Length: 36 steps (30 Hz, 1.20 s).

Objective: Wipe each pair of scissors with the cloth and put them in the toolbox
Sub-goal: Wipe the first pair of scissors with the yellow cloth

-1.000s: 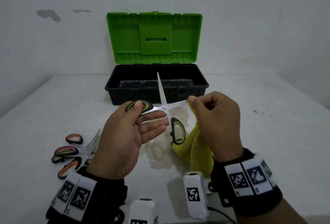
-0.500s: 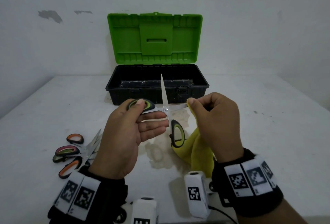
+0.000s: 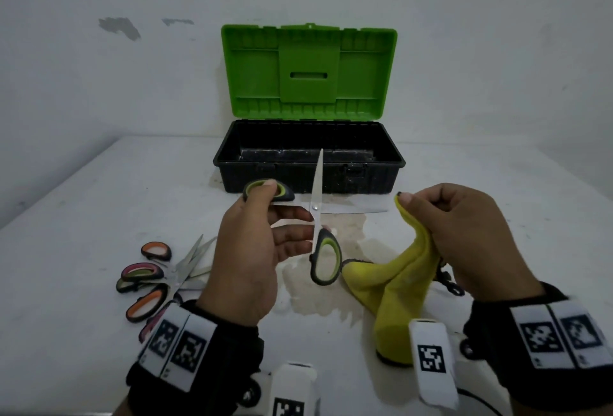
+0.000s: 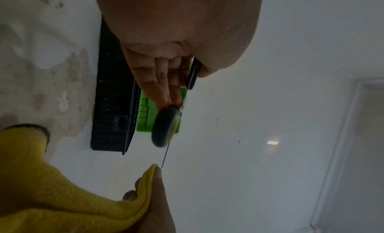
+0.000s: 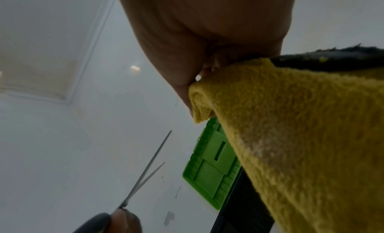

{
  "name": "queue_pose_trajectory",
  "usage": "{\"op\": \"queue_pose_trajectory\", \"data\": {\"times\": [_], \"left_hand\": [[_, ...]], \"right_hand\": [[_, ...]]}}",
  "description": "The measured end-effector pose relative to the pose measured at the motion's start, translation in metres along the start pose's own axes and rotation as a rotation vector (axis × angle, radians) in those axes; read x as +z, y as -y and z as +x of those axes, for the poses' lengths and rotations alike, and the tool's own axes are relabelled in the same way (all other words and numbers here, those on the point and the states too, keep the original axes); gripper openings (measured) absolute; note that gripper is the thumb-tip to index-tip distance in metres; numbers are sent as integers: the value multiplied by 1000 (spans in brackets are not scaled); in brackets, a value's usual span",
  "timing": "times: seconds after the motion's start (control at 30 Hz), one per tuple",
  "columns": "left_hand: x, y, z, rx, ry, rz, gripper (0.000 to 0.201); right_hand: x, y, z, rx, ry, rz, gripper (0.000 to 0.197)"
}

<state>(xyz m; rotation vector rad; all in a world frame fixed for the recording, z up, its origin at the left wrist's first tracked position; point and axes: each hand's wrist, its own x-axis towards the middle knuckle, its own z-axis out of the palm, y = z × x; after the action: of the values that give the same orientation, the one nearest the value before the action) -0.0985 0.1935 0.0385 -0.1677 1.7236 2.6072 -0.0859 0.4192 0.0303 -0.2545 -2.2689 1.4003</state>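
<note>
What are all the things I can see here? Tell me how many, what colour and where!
toolbox: one, black with green lid open, back of the table
held scissors: one pair, green-and-black handles, blades spread wide, in front of the toolbox
scissors pile: several pairs, exact count unclear, orange and pink handles, on the table at the left
cloth: one, yellow, hanging at the right
table: one, white, stained in the middle
left hand: grips one scissors handle
right hand: pinches the cloth, apart from the blades
</note>
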Motion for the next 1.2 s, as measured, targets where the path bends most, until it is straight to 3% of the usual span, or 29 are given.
{"op": "queue_pose_trajectory", "data": {"times": [0.2, 0.3, 0.5, 0.67, 0.83, 1.0, 1.13, 1.2], "left_hand": [[4, 3, -2, -40, -7, 3, 25], [3, 5, -4, -48, 41, 42, 28], [6, 10, -10, 18, 67, 164, 41], [8, 10, -11, 106, 74, 261, 38], [11, 11, -14, 122, 95, 236, 35], [11, 11, -11, 158, 79, 249, 39], [9, 12, -9, 186, 89, 272, 38], [8, 12, -9, 198, 90, 286, 37]], "right_hand": [[3, 11, 7, -43, 77, 0, 20], [8, 24, 3, -165, 75, -20, 15], [26, 51, -25, -416, 270, -125, 5], [35, 50, -40, -556, 349, -205, 2], [38, 42, -36, -481, 183, -182, 8], [40, 44, -42, -477, 238, -163, 9], [41, 38, -34, -419, 122, -132, 10], [42, 40, -38, -425, 164, -134, 10]]}}
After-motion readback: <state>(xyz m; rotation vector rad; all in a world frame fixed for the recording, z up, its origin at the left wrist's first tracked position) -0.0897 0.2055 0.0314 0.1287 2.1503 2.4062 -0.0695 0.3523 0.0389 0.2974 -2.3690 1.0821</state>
